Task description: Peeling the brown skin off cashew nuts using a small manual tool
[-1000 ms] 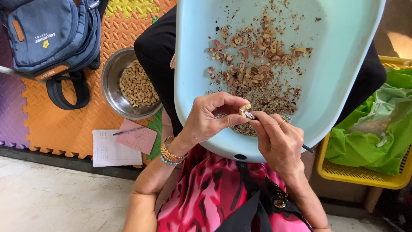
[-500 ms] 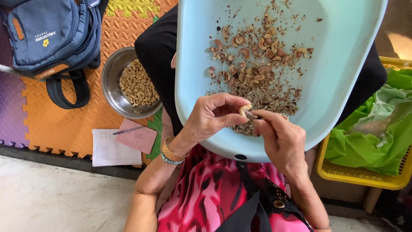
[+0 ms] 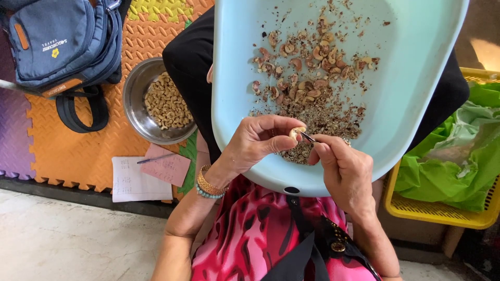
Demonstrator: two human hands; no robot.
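Left hand point(image 3: 255, 143) pinched a pale cashew nut point(image 3: 297, 132) over near rim of light blue tub point(image 3: 416, 78), right hand point(image 3: 344, 166) gripped a thin metal pick point(image 3: 308, 137) touching the nut, unpeeled nuts and skin scraps point(image 3: 312, 78) in tub, steel bowl point(image 3: 136, 88) of peeled nuts on orange foam mat point(image 3: 78, 151) at left.

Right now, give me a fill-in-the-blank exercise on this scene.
1. The left hand pinches a single ____ in its fingers.
2. The right hand holds a thin metal tool against that ____.
3. The shelled pile lies in a steel ____ on the orange mat.
4. The light blue tray rests on the person's ____.

Missing words: nut; nut; bowl; lap
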